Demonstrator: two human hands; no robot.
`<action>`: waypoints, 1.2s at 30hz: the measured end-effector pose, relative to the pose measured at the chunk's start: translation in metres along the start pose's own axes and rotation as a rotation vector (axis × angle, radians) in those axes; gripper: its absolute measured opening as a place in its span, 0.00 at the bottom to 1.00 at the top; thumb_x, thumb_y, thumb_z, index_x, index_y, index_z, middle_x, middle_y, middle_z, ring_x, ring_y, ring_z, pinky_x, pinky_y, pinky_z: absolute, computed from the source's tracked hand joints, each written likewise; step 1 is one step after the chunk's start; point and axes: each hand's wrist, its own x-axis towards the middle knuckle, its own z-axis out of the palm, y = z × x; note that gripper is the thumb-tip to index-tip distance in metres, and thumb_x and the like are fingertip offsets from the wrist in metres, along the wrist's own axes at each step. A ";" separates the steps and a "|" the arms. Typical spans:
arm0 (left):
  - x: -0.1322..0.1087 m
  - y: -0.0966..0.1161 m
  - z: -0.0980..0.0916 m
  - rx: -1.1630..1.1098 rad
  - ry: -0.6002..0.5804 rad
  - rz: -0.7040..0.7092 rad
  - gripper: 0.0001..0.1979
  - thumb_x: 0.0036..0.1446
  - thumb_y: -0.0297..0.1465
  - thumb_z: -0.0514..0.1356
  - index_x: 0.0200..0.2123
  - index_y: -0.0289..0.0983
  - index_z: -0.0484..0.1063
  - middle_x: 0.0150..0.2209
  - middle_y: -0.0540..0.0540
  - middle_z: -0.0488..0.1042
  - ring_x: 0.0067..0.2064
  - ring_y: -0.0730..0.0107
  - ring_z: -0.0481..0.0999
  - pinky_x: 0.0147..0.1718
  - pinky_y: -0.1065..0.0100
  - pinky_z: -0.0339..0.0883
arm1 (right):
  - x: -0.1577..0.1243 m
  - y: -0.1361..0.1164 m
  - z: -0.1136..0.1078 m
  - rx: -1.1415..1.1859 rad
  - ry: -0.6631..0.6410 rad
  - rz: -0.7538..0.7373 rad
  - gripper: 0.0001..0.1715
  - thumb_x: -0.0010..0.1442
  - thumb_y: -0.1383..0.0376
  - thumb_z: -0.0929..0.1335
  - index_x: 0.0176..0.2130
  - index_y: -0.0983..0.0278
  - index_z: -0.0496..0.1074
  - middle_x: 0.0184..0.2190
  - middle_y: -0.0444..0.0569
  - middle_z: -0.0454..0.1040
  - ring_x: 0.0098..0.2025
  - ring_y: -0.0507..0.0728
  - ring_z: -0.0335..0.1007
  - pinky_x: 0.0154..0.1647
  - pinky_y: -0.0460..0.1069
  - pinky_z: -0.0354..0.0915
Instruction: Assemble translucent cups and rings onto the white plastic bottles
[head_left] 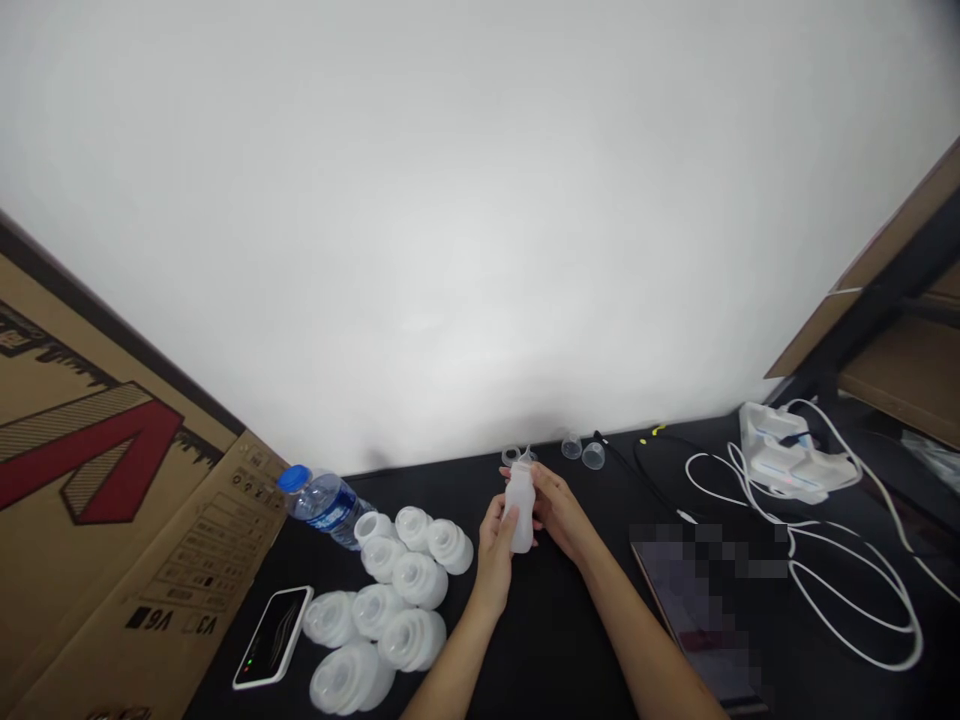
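A translucent white bottle [519,515] with a nozzle-like top stands upright between my two hands over the black table. My left hand [496,540] is wrapped round its left side, with the thumb across the front. On the bottle's right, my right hand [553,500] has its fingers against the upper part, near the neck. A small clear ring [510,455] lies just behind the bottle's top. Two clear domed caps [571,445] sit by the wall to the right. Several white bottles [418,580] with pale tops are grouped to the left of my forearm.
A water bottle with a blue cap [330,505] leans behind the group. At the left are a white-framed device [273,638] and a large cardboard box [150,520]. A dark flat device [694,620], white cables [847,535] and a power strip [795,455] lie at the right.
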 end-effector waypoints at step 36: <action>-0.012 -0.001 0.017 -0.102 0.167 -0.113 0.31 0.62 0.57 0.67 0.52 0.36 0.75 0.37 0.42 0.81 0.27 0.67 0.79 0.19 0.73 0.67 | 0.002 0.002 -0.012 -0.210 0.015 -0.027 0.26 0.59 0.49 0.80 0.52 0.60 0.84 0.48 0.54 0.85 0.40 0.60 0.76 0.39 0.52 0.66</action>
